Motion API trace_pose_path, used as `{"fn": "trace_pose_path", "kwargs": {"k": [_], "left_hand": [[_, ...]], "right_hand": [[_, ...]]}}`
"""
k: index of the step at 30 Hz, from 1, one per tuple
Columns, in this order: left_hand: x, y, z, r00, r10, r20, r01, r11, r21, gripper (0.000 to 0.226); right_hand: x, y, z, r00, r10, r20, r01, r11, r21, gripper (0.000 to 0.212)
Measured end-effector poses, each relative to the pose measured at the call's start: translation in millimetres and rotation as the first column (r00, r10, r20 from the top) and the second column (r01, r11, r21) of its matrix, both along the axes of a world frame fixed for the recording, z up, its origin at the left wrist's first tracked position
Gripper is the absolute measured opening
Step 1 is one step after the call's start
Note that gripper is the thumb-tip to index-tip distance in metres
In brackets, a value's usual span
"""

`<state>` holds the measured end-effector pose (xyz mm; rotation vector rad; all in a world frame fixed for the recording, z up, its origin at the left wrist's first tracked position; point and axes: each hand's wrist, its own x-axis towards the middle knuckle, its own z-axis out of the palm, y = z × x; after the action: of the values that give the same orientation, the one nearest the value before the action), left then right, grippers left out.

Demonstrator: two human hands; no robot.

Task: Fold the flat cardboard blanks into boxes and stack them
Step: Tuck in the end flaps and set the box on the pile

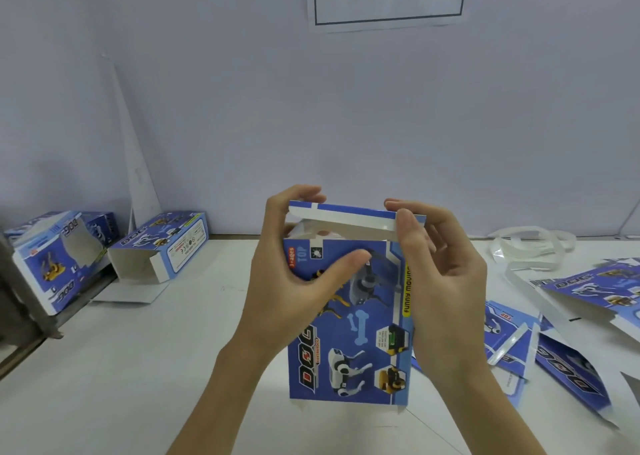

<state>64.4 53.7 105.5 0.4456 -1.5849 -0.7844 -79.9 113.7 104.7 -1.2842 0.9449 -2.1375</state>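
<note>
Boxes (104,257) left, blanks (561,333) right

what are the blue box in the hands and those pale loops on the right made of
Box: thin printed cardboard, it seems; blue picture print outside, plain white inside where the top flap folds, with sharp creases. Slight sheen, possibly coated.
Loops: look like translucent whitish plastic strapping, flat and ribbon-like, curling on the table; paper tape cannot be ruled out.
</note>
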Motion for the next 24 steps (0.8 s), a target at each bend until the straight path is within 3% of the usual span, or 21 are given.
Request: {"fn": "trace_pose_path", "kwargs": {"k": [4, 6, 12, 24], "left_hand": [[2, -2, 1, 1.0, -0.004, -0.031, -0.001, 0.988, -0.154, 0.085], [4, -3, 1, 0.998, -0.027, -0.063, 0.016, 0.987, -0.163, 0.077], [3, -5, -3, 0.986, -0.053, -0.161, 0.059, 0.998, 0.038, 0.029], [15, -12, 4, 0.982, -0.169, -0.089, 0.184, 0.96, 0.209, 0.013]], "right_hand": [[-3, 3, 5, 0.991, 0.059, -0.118, -0.063, 0.997, -0.032, 0.015], [-5, 4, 7, 0.98, 0.09, -0.177, -0.096, 0.995, -0.023, 0.015], [-10, 4, 5, 0.966, 0.15, -0.21, -0.157, 0.987, -0.02, 0.017], [-5, 0, -6, 0.957, 0.176, -0.229, -0.184, 0.983, -0.015, 0.024]]}}
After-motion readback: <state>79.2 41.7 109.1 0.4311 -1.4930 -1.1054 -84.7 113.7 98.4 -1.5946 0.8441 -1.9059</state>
